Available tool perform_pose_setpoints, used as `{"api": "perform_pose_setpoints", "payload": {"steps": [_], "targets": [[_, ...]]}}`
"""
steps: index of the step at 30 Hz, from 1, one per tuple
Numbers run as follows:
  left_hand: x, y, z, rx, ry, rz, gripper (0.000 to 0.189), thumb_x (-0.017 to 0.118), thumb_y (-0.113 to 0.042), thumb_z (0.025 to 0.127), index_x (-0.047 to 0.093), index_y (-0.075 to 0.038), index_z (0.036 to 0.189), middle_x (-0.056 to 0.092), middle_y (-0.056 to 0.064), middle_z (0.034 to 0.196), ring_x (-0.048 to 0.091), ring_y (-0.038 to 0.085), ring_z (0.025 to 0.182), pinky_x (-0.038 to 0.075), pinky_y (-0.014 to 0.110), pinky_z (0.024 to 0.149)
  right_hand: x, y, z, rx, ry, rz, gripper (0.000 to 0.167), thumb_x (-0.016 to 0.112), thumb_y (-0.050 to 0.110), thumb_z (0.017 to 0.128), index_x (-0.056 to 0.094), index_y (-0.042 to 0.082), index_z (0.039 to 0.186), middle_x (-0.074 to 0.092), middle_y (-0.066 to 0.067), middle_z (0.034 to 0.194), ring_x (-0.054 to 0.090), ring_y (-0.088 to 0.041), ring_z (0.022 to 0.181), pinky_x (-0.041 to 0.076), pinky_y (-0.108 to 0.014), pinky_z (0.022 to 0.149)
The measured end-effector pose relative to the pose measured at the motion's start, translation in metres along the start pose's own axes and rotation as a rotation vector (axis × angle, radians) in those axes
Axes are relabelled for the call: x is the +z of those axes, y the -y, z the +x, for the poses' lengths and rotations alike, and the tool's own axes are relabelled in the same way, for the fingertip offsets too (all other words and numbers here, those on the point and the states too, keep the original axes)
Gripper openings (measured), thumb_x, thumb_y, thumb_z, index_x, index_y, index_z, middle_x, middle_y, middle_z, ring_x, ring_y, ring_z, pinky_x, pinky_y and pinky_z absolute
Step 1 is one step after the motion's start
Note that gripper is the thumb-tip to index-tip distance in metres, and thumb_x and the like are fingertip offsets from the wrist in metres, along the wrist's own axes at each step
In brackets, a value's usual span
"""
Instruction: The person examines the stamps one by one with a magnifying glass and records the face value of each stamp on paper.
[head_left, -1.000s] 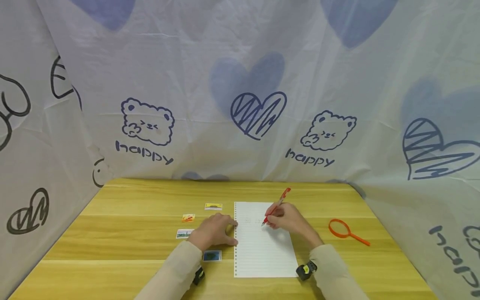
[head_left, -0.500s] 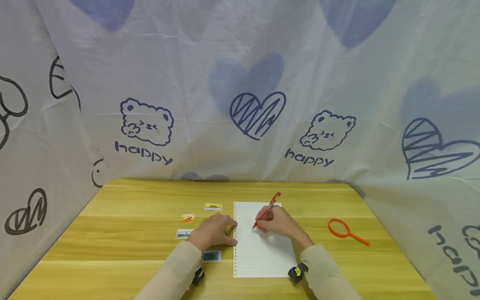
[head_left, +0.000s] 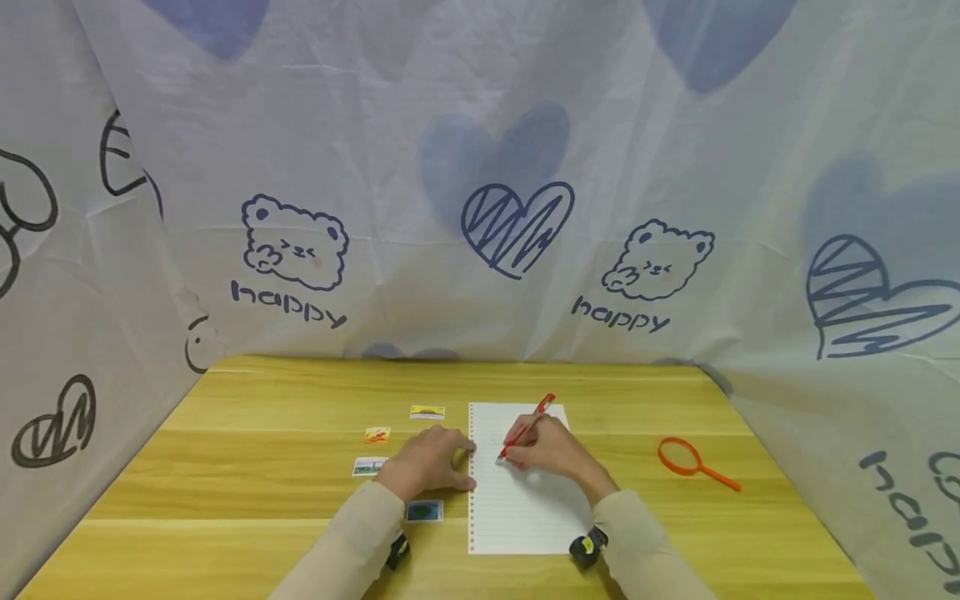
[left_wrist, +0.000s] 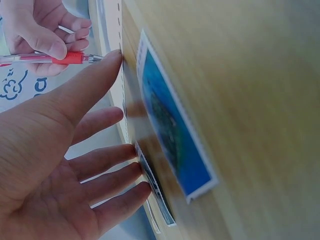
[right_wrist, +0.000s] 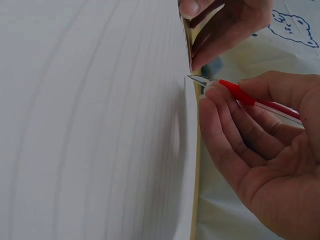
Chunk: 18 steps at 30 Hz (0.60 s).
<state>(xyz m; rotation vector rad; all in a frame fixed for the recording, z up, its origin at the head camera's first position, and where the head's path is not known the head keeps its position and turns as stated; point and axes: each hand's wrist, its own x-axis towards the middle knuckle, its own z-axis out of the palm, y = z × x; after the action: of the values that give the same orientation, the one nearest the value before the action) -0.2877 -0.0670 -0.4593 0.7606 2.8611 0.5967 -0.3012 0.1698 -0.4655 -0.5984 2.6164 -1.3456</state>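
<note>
My right hand (head_left: pixel 551 448) pinches a red pen (head_left: pixel 527 427) between thumb and fingers, its tip at the upper left part of a lined sheet of paper (head_left: pixel 517 521). In the right wrist view the tip of the pen (right_wrist: pixel 231 89) meets the paper (right_wrist: pixel 100 125). My left hand (head_left: pixel 427 461) rests with spread, mostly straight fingers, thumb and index fingertip on the punched left edge of the sheet. Seen from the left wrist, a blue stamp (left_wrist: pixel 172 125) lies beside the left hand (left_wrist: pixel 65 145), and another stamp (left_wrist: pixel 155 187) lies under its fingertips.
Left of the paper on the wooden table (head_left: pixel 225 492) lie a yellow stamp (head_left: pixel 427 412), an orange-and-yellow stamp (head_left: pixel 377 435) and a landscape stamp (head_left: pixel 369 467). An orange magnifying glass (head_left: pixel 699 464) lies to the right. A printed cloth (head_left: pixel 405 275) hangs behind the table.
My right hand has moved left and slightly toward me across the paper with the pen, which has come down to a lower line. The left hand has stayed in place.
</note>
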Motion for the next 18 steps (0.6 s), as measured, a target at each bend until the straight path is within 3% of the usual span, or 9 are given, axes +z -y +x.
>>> {"api": "perform_pose_setpoints", "payload": {"steps": [18], "targets": [[0.0004, 0.0026, 0.0009, -0.004, 0.001, -0.002, 0.055, 0.089, -0.035, 0.081, 0.073, -0.011, 0.127, 0.071, 0.01, 0.132, 0.065, 0.032, 0.121, 0.055, 0.051, 0.102, 0.0035, 0.0027, 0.0042, 0.044, -0.051, -0.073, 0.006, 0.074, 0.007, 0.088, 0.072, 0.006, 0.093, 0.076, -0.005, 0.078, 0.064, -0.007, 0.064, 0.051, -0.022, 0.061]]}}
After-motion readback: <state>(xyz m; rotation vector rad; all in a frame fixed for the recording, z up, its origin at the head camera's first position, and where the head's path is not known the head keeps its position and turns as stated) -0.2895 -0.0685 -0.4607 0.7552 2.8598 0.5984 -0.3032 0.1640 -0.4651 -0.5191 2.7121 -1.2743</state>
